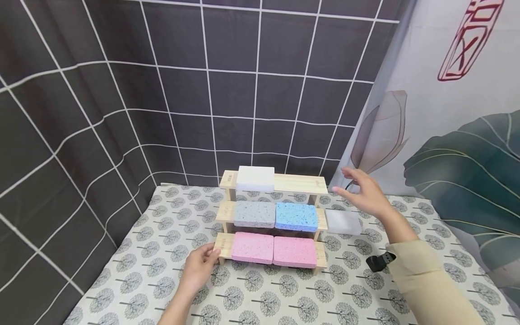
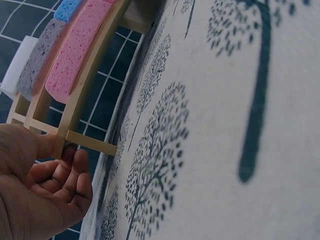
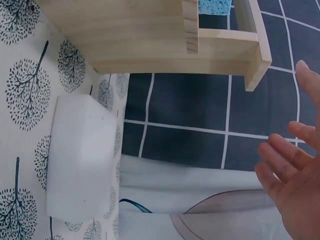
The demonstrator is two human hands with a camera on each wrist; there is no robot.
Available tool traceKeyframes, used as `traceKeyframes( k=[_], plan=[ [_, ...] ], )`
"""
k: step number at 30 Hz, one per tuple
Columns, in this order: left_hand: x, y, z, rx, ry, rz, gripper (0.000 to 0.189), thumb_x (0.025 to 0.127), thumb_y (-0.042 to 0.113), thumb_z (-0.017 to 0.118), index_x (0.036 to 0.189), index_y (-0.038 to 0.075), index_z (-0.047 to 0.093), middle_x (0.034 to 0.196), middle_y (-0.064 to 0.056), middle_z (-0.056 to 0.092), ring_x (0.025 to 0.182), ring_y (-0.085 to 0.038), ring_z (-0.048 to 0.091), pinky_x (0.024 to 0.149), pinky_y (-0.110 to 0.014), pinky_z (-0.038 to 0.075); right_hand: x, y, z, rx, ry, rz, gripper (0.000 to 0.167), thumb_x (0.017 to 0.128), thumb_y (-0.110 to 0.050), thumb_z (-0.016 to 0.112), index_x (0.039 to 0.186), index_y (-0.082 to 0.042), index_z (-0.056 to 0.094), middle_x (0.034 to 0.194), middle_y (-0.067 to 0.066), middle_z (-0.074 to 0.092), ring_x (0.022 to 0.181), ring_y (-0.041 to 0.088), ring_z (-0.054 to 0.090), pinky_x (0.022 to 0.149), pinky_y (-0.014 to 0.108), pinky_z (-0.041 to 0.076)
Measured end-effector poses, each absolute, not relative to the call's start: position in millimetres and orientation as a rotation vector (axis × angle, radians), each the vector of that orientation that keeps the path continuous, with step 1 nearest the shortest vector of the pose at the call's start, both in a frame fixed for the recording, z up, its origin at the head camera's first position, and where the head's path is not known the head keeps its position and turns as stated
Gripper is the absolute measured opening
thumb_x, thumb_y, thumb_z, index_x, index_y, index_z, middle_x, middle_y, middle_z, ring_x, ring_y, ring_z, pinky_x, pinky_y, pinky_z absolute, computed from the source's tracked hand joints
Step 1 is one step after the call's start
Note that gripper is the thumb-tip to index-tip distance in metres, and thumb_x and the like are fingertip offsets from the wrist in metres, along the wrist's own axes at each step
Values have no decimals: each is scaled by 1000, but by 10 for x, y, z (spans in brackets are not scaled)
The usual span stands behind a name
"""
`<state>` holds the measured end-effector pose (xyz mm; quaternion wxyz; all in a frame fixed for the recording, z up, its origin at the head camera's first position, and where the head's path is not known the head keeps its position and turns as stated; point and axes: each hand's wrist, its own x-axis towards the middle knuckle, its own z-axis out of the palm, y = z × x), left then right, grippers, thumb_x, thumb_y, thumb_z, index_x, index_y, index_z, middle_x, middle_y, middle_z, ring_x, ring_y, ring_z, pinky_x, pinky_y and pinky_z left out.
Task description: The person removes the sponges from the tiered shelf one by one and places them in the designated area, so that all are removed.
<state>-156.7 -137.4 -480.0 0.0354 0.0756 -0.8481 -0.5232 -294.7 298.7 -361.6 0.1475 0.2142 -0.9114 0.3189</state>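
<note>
A three-step wooden rack (image 1: 300, 183) stands on the cloth. My left hand (image 1: 198, 267) pinches the left end of its lowest step; in the left wrist view the thumb lies on top, with curled fingers below. Two pink sponges (image 1: 253, 247) lie on that step. The middle step bears a grey sponge (image 1: 254, 214) and a blue sponge (image 1: 296, 216). On the top step's left part sits a white sponge (image 1: 255, 178). Another white sponge (image 3: 81, 159) lies on the cloth right of the rack. My right hand (image 1: 365, 193), fingers spread and holding nothing, hovers beside the top step's right end.
The table is covered by a tree-print cloth (image 1: 158, 289). A dark grid-patterned curtain (image 1: 231, 90) hangs behind and to the left. At the right hangs a white curtain (image 1: 426, 117) with leaf prints. A black device (image 1: 380, 261) sits at my right wrist.
</note>
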Motion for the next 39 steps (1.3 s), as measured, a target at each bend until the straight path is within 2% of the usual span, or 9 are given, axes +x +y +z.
traceKeyframes(
  k=[4, 9, 15, 23, 33, 39],
  plan=[
    [-1574, -1369, -4804, 231, -2611, -1607, 38, 99, 12, 64, 127, -14, 60, 86, -7, 67, 74, -16, 65, 61, -23, 56, -2947, 2951, -3599, 597, -2648, 856, 70, 93, -33, 75, 147, 1, 46, 139, 27, 53, 120, 44, 53, 100, 63, 44],
    [-1579, -1369, -4808, 232, -2608, -1617, 38, 99, 11, 64, 127, -14, 59, 86, -7, 66, 74, -17, 64, 60, -23, 55, -2942, 2898, -3561, 599, -2667, 817, 70, 93, -32, 75, 146, 2, 46, 139, 27, 53, 116, 44, 54, 96, 64, 45],
    [-1582, -1371, -4803, 236, -2603, -1619, 38, 99, 11, 64, 127, -14, 59, 87, -7, 66, 75, -17, 65, 61, -23, 56, -2962, 2804, -3528, 612, -2694, 792, 70, 94, -34, 73, 146, 3, 46, 140, 26, 53, 120, 46, 53, 100, 66, 42],
    [-1562, -1374, -4772, 216, -2592, -1628, 39, 99, 11, 64, 126, -16, 58, 87, -9, 67, 75, -18, 66, 61, -23, 56, -2992, 2656, -3512, 615, -2715, 817, 71, 93, -35, 73, 147, 1, 45, 143, 25, 51, 120, 46, 53, 100, 65, 43],
    [-1563, -1368, -4768, 216, -2586, -1632, 39, 99, 12, 64, 126, -16, 59, 88, -9, 67, 76, -18, 66, 63, -25, 58, -3036, 2391, -3486, 716, -2693, 854, 72, 94, -34, 72, 149, 2, 44, 144, 22, 51, 130, 42, 48, 106, 65, 38],
    [-1565, -1373, -4776, 223, -2594, -1621, 40, 99, 12, 64, 126, -16, 59, 87, -9, 67, 75, -18, 65, 61, -24, 56, -3061, 2201, -3456, 773, -2687, 864, 73, 91, -36, 75, 148, 0, 45, 144, 21, 52, 133, 40, 47, 109, 61, 39]
  ],
)
